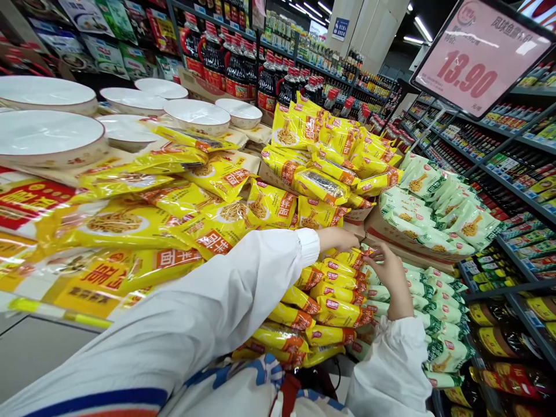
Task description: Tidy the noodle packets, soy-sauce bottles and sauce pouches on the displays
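My left hand (341, 239) reaches over the front stack and is closed on the upper edge of a yellow packet of noodles (347, 256); its fingertips are partly hidden. At the orange end of the same packet, my right hand (388, 267) pinches with thumb and fingers. Below both hands lie several more yellow noodle packets (339, 310), stacked flat in rows. White and green noodle packets (447, 324) are piled close to the right of my right wrist.
Loose yellow packets (121, 223) and white bowls (52, 133) cover the display at left. A higher yellow pile (330, 150) rises behind. Soy sauce jugs (234, 63) stand at the back. A price sign (482, 58) hangs upper right, above bottle shelves (530, 197).
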Demonstrator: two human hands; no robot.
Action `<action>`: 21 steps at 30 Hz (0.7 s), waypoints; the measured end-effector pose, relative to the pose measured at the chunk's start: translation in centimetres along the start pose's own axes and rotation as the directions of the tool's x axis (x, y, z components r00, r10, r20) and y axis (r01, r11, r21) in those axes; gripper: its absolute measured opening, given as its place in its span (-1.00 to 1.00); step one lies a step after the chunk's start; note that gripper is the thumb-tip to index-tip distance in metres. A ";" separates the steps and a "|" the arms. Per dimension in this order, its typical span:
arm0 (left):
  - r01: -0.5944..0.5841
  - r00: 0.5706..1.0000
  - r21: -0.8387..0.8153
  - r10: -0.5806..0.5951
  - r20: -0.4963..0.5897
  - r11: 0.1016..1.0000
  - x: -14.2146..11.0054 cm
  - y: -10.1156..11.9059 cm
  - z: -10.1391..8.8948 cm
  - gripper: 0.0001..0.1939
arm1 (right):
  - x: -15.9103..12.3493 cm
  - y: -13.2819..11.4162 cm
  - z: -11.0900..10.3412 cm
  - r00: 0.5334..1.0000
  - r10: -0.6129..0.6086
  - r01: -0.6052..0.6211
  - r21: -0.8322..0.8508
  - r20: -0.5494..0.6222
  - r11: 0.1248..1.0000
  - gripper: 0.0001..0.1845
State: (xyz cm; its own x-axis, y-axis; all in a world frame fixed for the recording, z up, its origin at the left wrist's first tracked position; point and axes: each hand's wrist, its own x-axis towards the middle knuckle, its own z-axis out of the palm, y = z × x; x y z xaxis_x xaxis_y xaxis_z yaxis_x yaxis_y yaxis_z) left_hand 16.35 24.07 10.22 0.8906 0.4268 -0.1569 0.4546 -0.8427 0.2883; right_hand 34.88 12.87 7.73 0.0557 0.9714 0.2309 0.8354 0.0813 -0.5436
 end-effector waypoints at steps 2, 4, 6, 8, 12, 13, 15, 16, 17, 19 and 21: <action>0.019 1.000 0.011 -0.019 0.024 1.000 0.3 0.1 -0.2 -0.72 | 0.1 0.1 0.5 0.999 0.045 -0.045 0.004 0.000 0.999 -0.60; 0.043 0.998 0.026 -0.044 0.042 0.999 0.6 0.4 -0.2 -0.72 | 0.2 0.6 1.0 0.993 0.104 -0.107 0.062 0.054 0.992 -0.62; 0.060 0.997 0.038 -0.062 0.055 0.997 0.8 0.7 -0.2 -0.72 | 0.3 1.3 1.4 0.981 0.157 -0.173 0.156 0.112 0.973 -0.64; 0.068 0.996 0.048 -0.071 0.057 0.996 1.0 1.1 -0.2 -0.71 | 0.5 1.9 2.0 0.972 0.185 -0.217 0.248 0.145 0.944 -0.64; 0.088 0.995 0.069 -0.090 0.031 0.994 1.0 1.6 0.0 -0.69 | 0.5 2.2 4.1 0.961 0.208 -0.262 0.348 0.184 0.900 -0.68; 0.094 0.995 0.077 -0.096 0.027 0.993 0.9 1.6 0.1 -0.70 | 0.4 2.0 4.7 0.960 0.206 -0.263 0.355 0.192 0.897 -0.69; 0.099 0.994 0.093 -0.102 0.025 0.991 0.6 1.2 0.1 -0.73 | 0.2 1.6 5.4 0.960 0.190 -0.255 0.361 0.206 0.897 -0.71; 0.094 0.995 0.097 -0.097 0.027 0.991 0.4 0.8 0.1 -0.74 | 0.1 1.4 5.3 0.962 0.183 -0.247 0.352 0.205 0.903 -0.73; 0.083 0.996 0.097 -0.087 0.030 0.992 0.3 0.4 0.2 -0.73 | 0.0 1.3 5.0 0.966 0.178 -0.231 0.312 0.189 0.922 -0.76; 0.041 0.999 0.084 -0.044 0.027 0.996 0.1 -0.3 0.3 -0.70 | 0.1 1.0 3.7 0.978 0.156 -0.175 0.135 0.142 0.975 -0.82; -0.009 0.999 0.072 0.006 0.042 0.997 0.4 -0.8 0.7 -0.67 | 0.5 0.9 2.5 0.977 0.139 -0.117 -0.136 0.164 0.984 -0.86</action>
State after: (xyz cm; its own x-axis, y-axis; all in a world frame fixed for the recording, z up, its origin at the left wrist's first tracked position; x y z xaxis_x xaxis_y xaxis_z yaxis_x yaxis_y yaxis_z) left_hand 16.28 24.71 9.25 0.8923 0.4073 -0.1945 0.4444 -0.8682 0.2207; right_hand 34.33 14.00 5.34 0.0807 0.9966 0.0175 0.8896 -0.0641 -0.4523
